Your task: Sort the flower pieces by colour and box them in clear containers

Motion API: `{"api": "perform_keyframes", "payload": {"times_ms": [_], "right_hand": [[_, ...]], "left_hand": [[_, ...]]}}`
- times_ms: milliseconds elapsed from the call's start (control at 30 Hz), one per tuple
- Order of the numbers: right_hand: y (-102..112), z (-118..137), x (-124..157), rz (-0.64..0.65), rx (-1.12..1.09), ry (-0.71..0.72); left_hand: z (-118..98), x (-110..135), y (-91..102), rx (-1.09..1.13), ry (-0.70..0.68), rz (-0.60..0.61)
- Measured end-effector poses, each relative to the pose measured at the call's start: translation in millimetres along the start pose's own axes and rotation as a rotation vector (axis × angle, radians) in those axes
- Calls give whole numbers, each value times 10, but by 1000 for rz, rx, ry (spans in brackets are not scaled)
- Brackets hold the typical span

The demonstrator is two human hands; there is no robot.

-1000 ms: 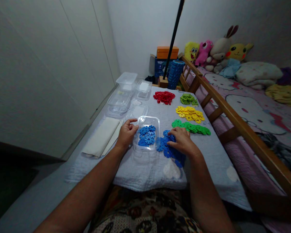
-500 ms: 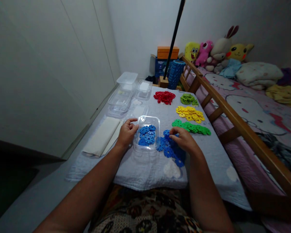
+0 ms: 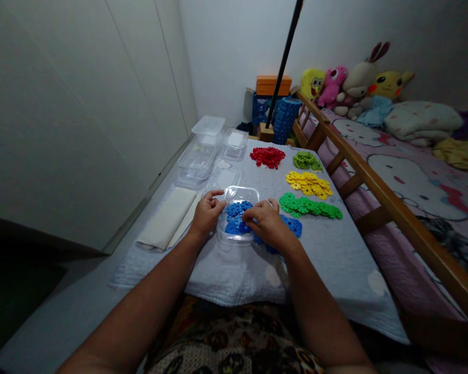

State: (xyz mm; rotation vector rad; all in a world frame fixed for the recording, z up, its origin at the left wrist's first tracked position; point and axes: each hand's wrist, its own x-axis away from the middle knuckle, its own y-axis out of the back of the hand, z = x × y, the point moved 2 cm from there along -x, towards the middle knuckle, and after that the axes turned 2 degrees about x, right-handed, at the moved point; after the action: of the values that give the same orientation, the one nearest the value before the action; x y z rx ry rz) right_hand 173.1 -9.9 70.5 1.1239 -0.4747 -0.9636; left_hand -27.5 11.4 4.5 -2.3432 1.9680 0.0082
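A clear plastic container (image 3: 241, 190) stands near the front of the table with several blue snowflake discs (image 3: 234, 209) inside. My left hand (image 3: 208, 214) grips its left rim between thumb and fingers. Over the container's right side, my right hand (image 3: 265, 220) pinches a blue snowflake disc (image 3: 245, 227) low above the others; the fingers partly cover it. Beneath and beyond my right wrist lies a pile of loose blue discs (image 3: 294, 226), partly hidden by the forearm.
Piles of green (image 3: 310, 206), yellow (image 3: 309, 184), light green (image 3: 306, 160) and red pieces (image 3: 267, 157) lie on the cloth. More clear containers (image 3: 196, 160) stand at the back left, near folded cream cloth (image 3: 166, 218). A wooden bed rail (image 3: 359, 161) borders the right side.
My right hand has moved left from the loose blue pile to over the container, carrying a blue disc. My left hand stays on the rim. The view has shifted slightly.
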Motion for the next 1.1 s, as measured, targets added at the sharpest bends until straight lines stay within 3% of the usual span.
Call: {"api": "perform_keyframes", "payload": {"times_ms": [167, 400, 533, 767, 967, 1100], "right_hand": [[-99, -9, 1, 37, 81, 37], [152, -271, 81, -158, -58, -90], [237, -471, 230, -125, 2, -198], [107, -496, 462, 66, 86, -213], [174, -738, 799, -13, 117, -257], [33, -837, 1084, -83, 176, -279]], "left_hand": [[15, -5, -1, -1, -2, 2], [-8, 9, -6, 1, 4, 2], [-30, 13, -14, 1, 3, 3], [-75, 31, -13, -20, -6, -18], [-82, 31, -5, -39, -8, -21], [-69, 22, -1, -33, -7, -18]]}}
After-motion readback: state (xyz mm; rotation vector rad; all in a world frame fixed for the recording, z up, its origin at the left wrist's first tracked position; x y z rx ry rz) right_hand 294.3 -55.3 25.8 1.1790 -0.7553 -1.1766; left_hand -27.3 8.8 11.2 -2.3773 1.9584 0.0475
